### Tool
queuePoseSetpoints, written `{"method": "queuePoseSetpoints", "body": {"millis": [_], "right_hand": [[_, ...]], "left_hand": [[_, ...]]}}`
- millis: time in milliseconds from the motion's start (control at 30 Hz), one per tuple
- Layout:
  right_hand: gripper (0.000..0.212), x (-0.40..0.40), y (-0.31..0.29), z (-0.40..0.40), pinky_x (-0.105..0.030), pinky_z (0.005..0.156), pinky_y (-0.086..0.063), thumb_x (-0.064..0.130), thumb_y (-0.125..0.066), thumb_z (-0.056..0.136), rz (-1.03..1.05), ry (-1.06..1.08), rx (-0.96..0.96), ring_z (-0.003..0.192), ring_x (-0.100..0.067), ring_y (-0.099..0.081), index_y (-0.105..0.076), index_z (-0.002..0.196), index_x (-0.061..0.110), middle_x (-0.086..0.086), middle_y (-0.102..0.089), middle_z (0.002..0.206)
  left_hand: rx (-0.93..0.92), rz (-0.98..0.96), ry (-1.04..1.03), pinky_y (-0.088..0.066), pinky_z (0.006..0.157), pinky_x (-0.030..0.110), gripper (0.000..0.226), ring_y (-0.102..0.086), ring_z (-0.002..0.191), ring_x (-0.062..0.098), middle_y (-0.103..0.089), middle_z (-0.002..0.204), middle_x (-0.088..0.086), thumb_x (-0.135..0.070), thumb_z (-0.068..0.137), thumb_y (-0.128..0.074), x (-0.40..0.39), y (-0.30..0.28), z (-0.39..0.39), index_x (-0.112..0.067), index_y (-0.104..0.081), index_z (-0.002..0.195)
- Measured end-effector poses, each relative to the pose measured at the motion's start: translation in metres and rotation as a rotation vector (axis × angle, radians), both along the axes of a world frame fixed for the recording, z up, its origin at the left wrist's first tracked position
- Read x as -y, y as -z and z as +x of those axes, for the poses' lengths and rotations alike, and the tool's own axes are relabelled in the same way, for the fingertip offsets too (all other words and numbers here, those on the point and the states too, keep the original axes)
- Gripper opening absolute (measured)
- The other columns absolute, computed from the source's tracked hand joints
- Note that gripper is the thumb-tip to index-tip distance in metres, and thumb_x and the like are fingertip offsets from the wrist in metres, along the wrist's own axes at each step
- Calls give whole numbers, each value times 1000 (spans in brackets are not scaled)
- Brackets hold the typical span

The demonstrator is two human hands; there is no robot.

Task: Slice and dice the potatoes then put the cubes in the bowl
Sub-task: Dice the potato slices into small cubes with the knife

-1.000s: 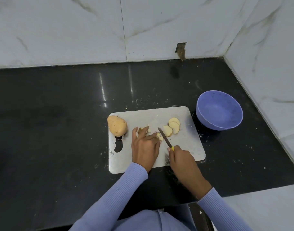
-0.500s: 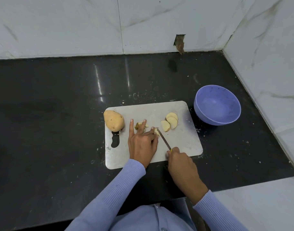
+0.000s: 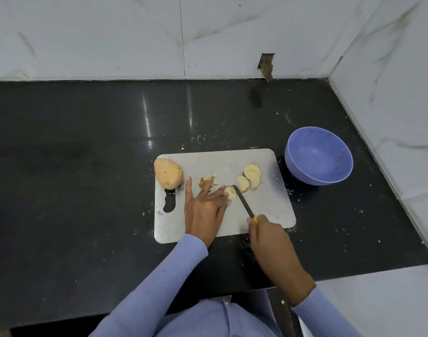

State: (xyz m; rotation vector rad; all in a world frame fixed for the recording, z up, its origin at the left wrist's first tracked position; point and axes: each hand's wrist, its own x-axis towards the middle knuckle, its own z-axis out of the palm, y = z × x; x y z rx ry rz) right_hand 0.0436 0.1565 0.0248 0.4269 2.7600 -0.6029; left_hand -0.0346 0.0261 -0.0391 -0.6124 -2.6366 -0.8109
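A grey cutting board (image 3: 269, 203) lies on the black counter. A whole potato (image 3: 168, 176) sits at its left edge. My left hand (image 3: 204, 207) lies flat on the board, fingertips steadying a small potato piece (image 3: 230, 192). My right hand (image 3: 269, 237) grips a knife (image 3: 243, 201) by its yellow handle, the blade tip against that piece. Three round slices (image 3: 250, 178) lie just right of the blade. Small cut bits (image 3: 207, 181) lie under and beyond my left fingers. An empty purple bowl (image 3: 318, 161) stands right of the board.
White marble walls close off the back and right side of the counter (image 3: 86, 166). A dark hole (image 3: 266, 65) shows in the back wall. Crumbs dot the counter around the board. The counter's front edge runs below my arms.
The camera view has shifted slightly. My left fingers have spread out, baring the small cut bits. The knife stays at the small potato piece.
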Motion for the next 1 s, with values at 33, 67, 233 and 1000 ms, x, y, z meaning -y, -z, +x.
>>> {"method": "queuePoseSetpoints", "body": {"millis": [33,67,233,1000], "right_hand": [[32,1,0,-6,-24,55,-37,41,-25,103,5,-9,-5,64,-10,-51,-45,94,18,6,-49,70],[32,2,1,-11,-23,54,-35,41,-25,103,13,-19,-6,65,-9,-50,-45,95,17,5,-48,71],[35,8,2,-25,-26,58,-33,38,-25,103,39,-55,3,69,-13,-48,-49,102,13,2,-49,77],[31,-2,-2,18,-26,63,-40,38,-24,104,39,-52,52,70,-14,-51,-45,95,16,6,-45,72]], "left_hand": [[3,3,3,-5,117,44,17,-60,114,25,-73,98,2,-25,85,-63,0,0,0,-18,-78,81],[8,7,5,-6,117,44,21,-60,115,25,-73,96,2,-26,86,-59,0,0,0,-18,-77,79],[2,-10,-8,-7,117,44,23,-61,113,24,-74,88,3,-24,84,-58,-2,-3,-3,-18,-77,72],[-2,27,-90,-2,117,45,3,-59,115,26,-73,98,4,-16,75,-79,-5,0,2,-16,-77,78]]}}
